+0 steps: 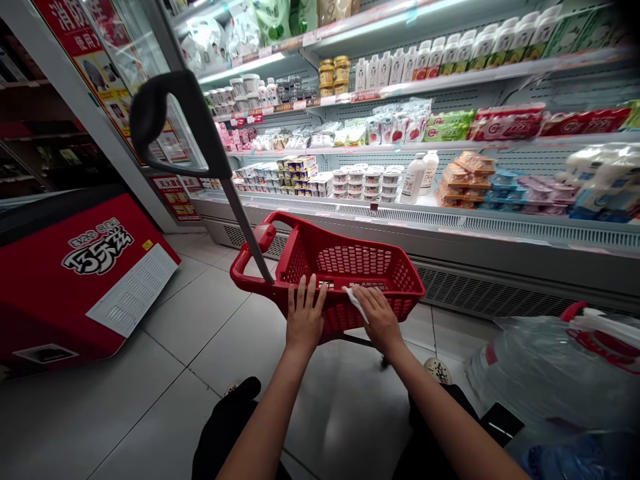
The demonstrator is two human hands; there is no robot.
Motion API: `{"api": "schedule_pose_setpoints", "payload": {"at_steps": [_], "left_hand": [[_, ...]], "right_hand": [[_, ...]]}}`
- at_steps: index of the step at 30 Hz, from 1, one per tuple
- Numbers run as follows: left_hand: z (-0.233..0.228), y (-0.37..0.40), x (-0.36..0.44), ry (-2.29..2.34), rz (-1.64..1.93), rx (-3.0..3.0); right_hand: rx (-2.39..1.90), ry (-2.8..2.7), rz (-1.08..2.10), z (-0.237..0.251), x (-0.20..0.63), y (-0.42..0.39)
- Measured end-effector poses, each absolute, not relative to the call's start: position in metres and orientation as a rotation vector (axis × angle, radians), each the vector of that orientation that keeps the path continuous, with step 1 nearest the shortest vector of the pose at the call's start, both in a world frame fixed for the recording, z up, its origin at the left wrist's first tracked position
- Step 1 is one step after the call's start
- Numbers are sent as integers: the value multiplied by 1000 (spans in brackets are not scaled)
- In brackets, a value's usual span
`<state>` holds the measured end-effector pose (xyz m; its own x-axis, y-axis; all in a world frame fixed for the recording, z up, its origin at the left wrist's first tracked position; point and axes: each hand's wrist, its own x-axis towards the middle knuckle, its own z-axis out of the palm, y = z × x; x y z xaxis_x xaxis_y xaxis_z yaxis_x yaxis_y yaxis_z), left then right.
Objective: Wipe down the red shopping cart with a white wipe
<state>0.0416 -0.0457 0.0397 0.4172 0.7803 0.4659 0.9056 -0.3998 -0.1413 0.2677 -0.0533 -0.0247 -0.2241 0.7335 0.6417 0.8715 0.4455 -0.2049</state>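
Red basket point(350, 267) sits on the floor straight ahead of the crouching person, long axis running left to right; left hand point(303, 320) flat on the near rim, fingers spread; right hand point(379, 317) beside it, pressing a white cloth point(356, 300) to the same rim; both equally near.

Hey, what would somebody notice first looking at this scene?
A bright red shopping basket sits on the tiled floor at the centre. The left hand rests on its near rim, and the right hand presses a white cloth there. Behind runs a lit chiller shelf of dairy packs.
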Motion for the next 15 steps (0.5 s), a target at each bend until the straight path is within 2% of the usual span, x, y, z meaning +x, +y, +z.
{"api": "schedule_pose_setpoints", "payload": {"at_steps": [7, 15], "left_hand": [[43, -48, 37, -1507, -498, -2283], [23, -46, 72, -1513, -604, -2310]], "right_hand": [[-1577, -1861, -370, -53, 350, -80], [-1476, -2003, -356, -41, 275, -83]]}}
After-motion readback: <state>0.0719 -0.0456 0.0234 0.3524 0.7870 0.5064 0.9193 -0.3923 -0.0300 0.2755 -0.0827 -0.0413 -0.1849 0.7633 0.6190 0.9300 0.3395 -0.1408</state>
